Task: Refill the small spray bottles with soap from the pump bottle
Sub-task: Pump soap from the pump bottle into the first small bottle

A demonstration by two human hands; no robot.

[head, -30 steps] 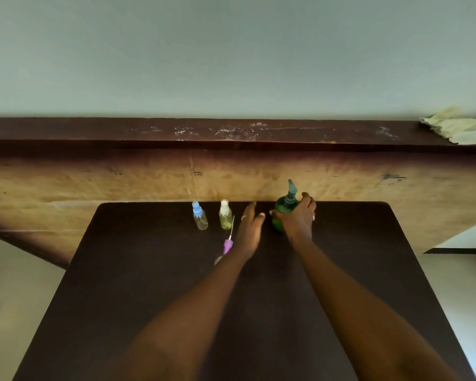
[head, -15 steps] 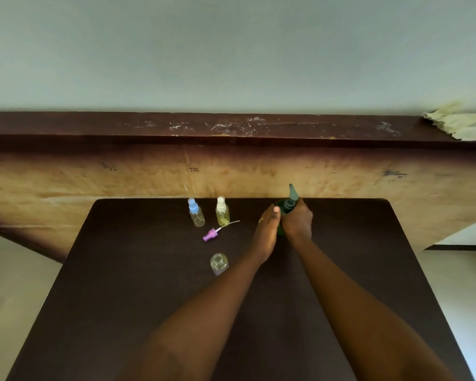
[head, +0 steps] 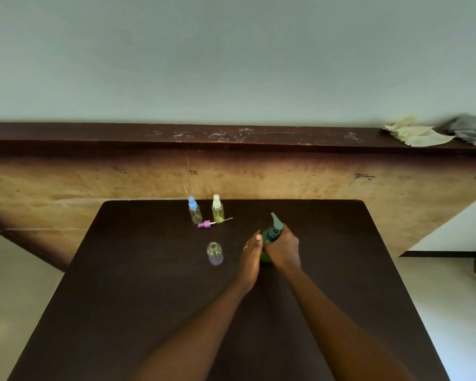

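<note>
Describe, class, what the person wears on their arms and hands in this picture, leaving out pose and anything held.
Both forearms are bare: no sleeves, watch or gloves show. The left hand wears a thin, gold-coloured ring on one finger. On the right hand no jewellery can be made out in this view. Fingernails look short and unpainted.

head-worn view, looking down, table [head: 149, 298] near

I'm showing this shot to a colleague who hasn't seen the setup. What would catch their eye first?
Probably the two hands meeting mid-table: the right hand wraps the green pump bottle while the left hand presses against its side. Next, the open small bottle standing just left of them, with its purple sprayer lying behind, near two capped spray bottles.
</note>
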